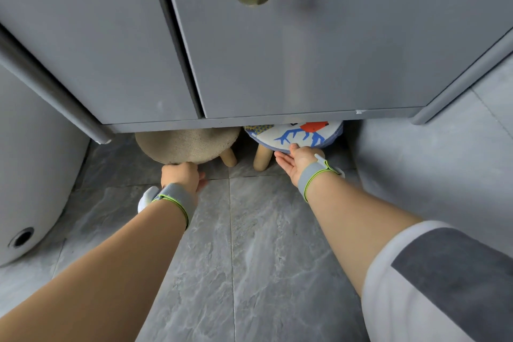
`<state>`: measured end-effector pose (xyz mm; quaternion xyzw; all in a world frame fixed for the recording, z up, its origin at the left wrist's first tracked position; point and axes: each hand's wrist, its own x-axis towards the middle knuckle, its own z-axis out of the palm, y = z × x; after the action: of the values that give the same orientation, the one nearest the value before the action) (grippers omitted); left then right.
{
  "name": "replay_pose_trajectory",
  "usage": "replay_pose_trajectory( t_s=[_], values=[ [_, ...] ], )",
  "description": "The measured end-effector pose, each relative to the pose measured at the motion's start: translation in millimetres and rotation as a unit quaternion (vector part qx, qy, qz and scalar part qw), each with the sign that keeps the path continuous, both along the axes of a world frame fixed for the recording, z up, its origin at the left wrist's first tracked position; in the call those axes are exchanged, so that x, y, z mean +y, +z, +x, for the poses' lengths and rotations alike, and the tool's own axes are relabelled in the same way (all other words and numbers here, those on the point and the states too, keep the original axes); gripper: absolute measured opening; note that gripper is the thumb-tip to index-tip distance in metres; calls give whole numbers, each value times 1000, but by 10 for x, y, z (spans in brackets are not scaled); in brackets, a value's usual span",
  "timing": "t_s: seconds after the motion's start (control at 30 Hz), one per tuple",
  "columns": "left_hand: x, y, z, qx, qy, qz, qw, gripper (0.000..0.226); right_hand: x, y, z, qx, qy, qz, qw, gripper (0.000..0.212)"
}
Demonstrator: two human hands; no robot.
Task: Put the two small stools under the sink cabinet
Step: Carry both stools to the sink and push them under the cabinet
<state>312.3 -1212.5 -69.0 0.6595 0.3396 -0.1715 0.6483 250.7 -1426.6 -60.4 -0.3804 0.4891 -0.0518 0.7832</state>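
Under cabinet (277,50): beige stool (188,144) and print stool (294,134) both half tucked. My left hand (180,175) curled on beige rim, right hand (301,161) flat, fingers together, pushing print. Final shove left.

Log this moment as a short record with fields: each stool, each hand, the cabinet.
beige stool: partly under the cabinet, front edge of the seat sticking out
patterned stool: partly under the cabinet, right of the beige one
left hand: against the front edge of the beige seat
right hand: open, fingertips at the rim of the patterned seat
sink cabinet: grey, doors shut
floor: grey marbled tiles
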Motion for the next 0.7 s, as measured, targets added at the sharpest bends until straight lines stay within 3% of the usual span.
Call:
replay_pose_trajectory(
  t_s=[0.13,0.2,0.3,0.5,0.7],
  values=[
    [-48,60,-91,-12,-41,6,999,25,1,-17,4,-9,-23,-30,999,24],
    [-36,38,-101,-28,-68,71,995,31,15,-40,-22,-4,-39,-37,999,12],
    [-28,31,-122,-47,-110,162,979,37,48,-71,-37,-5,-37,-33,999,18],
    [-4,45,-122,-46,-136,155,977,33,34,-98,-9,-43,-55,17,997,10],
    [47,49,-155,-50,-154,133,978,46,119,-118,21,-63,-109,40,991,18]
  ],
)
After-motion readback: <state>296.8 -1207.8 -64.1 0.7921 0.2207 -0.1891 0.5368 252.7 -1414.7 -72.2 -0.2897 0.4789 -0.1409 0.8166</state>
